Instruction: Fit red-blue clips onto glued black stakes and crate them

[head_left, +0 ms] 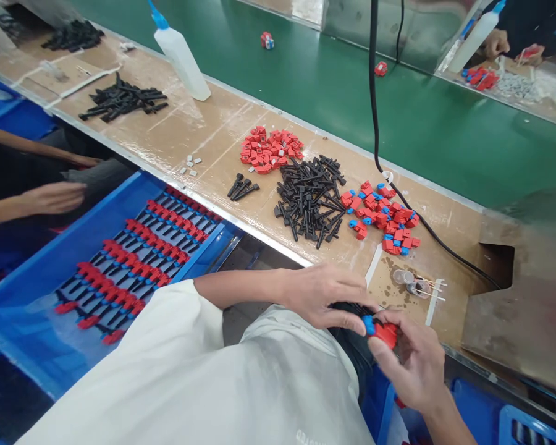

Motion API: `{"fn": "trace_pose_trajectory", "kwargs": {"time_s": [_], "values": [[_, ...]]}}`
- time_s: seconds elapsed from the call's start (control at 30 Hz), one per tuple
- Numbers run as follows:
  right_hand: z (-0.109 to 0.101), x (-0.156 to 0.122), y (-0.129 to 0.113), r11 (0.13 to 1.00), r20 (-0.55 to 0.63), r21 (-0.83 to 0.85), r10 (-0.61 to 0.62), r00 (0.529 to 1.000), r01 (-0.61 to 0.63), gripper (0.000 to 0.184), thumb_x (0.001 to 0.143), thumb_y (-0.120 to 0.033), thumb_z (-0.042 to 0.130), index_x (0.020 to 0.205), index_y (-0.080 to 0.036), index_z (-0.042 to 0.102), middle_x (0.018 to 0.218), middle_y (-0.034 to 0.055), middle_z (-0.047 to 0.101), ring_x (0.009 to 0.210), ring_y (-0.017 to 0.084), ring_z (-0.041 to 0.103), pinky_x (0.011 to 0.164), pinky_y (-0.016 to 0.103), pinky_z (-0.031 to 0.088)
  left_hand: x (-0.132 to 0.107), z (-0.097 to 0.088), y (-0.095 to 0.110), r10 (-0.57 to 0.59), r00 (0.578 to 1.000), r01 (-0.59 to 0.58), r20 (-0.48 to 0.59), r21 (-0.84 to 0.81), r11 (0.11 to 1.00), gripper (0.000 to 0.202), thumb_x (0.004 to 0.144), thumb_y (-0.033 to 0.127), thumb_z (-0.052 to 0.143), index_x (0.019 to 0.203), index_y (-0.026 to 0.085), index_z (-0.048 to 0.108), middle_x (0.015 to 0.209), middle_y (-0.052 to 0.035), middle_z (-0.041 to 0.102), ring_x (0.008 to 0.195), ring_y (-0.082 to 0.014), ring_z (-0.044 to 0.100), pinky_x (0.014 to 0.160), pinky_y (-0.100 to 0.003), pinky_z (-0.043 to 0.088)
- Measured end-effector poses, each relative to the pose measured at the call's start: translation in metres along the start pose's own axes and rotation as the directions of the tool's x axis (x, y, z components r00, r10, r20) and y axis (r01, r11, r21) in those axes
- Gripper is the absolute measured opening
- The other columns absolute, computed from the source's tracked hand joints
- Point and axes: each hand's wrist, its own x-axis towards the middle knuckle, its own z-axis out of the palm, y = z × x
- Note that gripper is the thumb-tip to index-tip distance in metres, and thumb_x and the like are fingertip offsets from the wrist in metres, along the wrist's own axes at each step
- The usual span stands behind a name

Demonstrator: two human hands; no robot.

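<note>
My left hand (327, 295) is closed around a black plastic stem (352, 308) just below the bench edge. My right hand (414, 364) pinches a red cap with a blue insert (380, 330), held against the end of that stem. On the bench above lie a heap of black stems (310, 198), a pile of plain red caps (269, 149) and a pile of red caps with blue inserts (382, 216). A few separate black stems (241, 187) lie to the left.
A blue tray (50, 272) at my left holds rows of assembled stems with red caps (134, 259). A white squeeze bottle (180, 55), small grey pieces (191, 165), a black cable (375, 123) and a green conveyor belt (445, 130) lie beyond. Another person's hands (50, 198) are at far left.
</note>
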Motion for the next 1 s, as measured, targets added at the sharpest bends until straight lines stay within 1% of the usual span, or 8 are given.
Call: {"fn": "trace_pose_trajectory", "kwargs": {"time_s": [0.07, 0.13, 0.3, 0.43, 0.57, 0.83, 0.9, 1.0], "values": [[0.004, -0.003, 0.003, 0.846, 0.113, 0.408, 0.327, 0.938, -0.344, 0.038, 0.087, -0.058, 0.059, 0.084, -0.02, 0.064, 0.06, -0.0005, 0.058, 0.035, 0.009, 0.039, 0.033, 0.024, 0.031, 0.001, 0.001, -0.004, -0.047, 0.995, 0.035, -0.086, -0.139, 0.99, 0.065, 0.082, 0.064, 0.066, 0.127, 0.016, 0.068, 0.106, -0.0162, 0.071, 0.092, -0.0233, 0.065, 0.084, -0.032, 0.05], [0.009, -0.003, 0.0, 0.593, 0.228, 0.643, 0.455, 0.861, -0.484, 0.049, 0.087, -0.067, 0.051, 0.085, -0.02, 0.062, 0.06, -0.0006, 0.054, 0.033, 0.007, 0.028, 0.029, 0.024, 0.022, 0.004, 0.007, -0.012, -0.091, 0.987, 0.04, -0.134, -0.34, 0.939, 0.075, 0.083, 0.068, 0.062, 0.138, 0.017, 0.059, 0.119, -0.0172, 0.068, 0.099, -0.0234, 0.066, 0.086, -0.032, 0.051], [0.025, 0.002, -0.014, 0.325, 0.314, 0.806, 0.474, 0.822, -0.495, 0.042, 0.09, -0.062, 0.047, 0.085, -0.022, 0.06, 0.063, -0.0031, 0.045, 0.039, 0.005, 0.014, 0.03, 0.02, 0.014, 0.019, 0.04, -0.035, -0.123, 0.988, 0.023, -0.093, -0.703, 0.711, 0.074, 0.078, 0.071, 0.067, 0.126, 0.015, 0.067, 0.116, -0.0178, 0.071, 0.103, -0.0247, 0.068, 0.093, -0.035, 0.05], [0.036, 0.003, -0.017, 0.176, 0.368, 0.859, 0.443, 0.818, -0.482, 0.039, 0.091, -0.057, 0.049, 0.084, -0.021, 0.061, 0.065, -0.0041, 0.043, 0.04, 0.004, 0.012, 0.031, 0.018, 0.011, 0.027, 0.059, -0.047, -0.176, 0.984, 0.074, -0.036, -0.812, 0.578, 0.08, 0.069, 0.073, 0.074, 0.12, 0.013, 0.069, 0.107, -0.0189, 0.073, 0.082, -0.018, 0.068, 0.073, -0.025, 0.051], [0.04, 0.002, -0.013, 0.129, 0.383, 0.869, 0.437, 0.814, -0.477, 0.039, 0.09, -0.058, 0.051, 0.084, -0.021, 0.061, 0.064, -0.0038, 0.043, 0.042, 0.006, 0.012, 0.032, 0.019, 0.011, 0.033, 0.064, -0.054, -0.262, 0.963, 0.088, -0.057, -0.858, 0.506, 0.084, 0.06, 0.069, 0.082, 0.121, 0.013, 0.069, 0.102, -0.0174, 0.074, 0.072, -0.015, 0.067, 0.059, -0.02, 0.047], [0.057, -0.028, -0.018, -0.086, 0.358, 0.93, 0.439, 0.824, -0.358, 0.044, 0.072, -0.06, 0.075, 0.085, -0.02, 0.059, 0.067, -0.0012, 0.056, 0.044, 0.005, 0.026, 0.036, 0.015, 0.02, 0.012, 0.095, -0.04, -0.331, 0.942, 0.078, -0.061, -0.918, 0.39, 0.057, 0.064, 0.055, 0.086, 0.105, 0.017, 0.076, 0.08, -0.0075, 0.075, 0.076, -0.0197, 0.073, 0.07, -0.026, 0.056], [0.056, -0.042, -0.016, -0.038, 0.316, 0.943, 0.408, 0.857, -0.329, 0.051, 0.067, -0.065, 0.077, 0.082, -0.021, 0.057, 0.068, -0.0003, 0.059, 0.044, 0.006, 0.035, 0.037, 0.017, 0.028, 0.008, 0.099, -0.041, -0.325, 0.946, 0.147, 0.004, -0.898, 0.415, 0.05, 0.066, 0.05, 0.087, 0.105, 0.021, 0.076, 0.083, -0.0056, 0.076, 0.08, -0.0208, 0.073, 0.076, -0.03, 0.058], [0.039, -0.079, -0.005, 0.135, 0.204, 0.95, 0.41, 0.889, -0.28, 0.06, 0.062, -0.073, 0.076, 0.084, -0.018, 0.062, 0.073, 0.0042, 0.065, 0.046, 0.009, 0.046, 0.038, 0.021, 0.036, 0.02, 0.106, -0.047, -0.297, 0.946, 0.267, 0.128, -0.828, 0.492, 0.065, 0.065, 0.057, 0.085, 0.118, 0.02, 0.073, 0.106, -0.0125, 0.076, 0.101, -0.0288, 0.071, 0.089, -0.04, 0.057]]}}
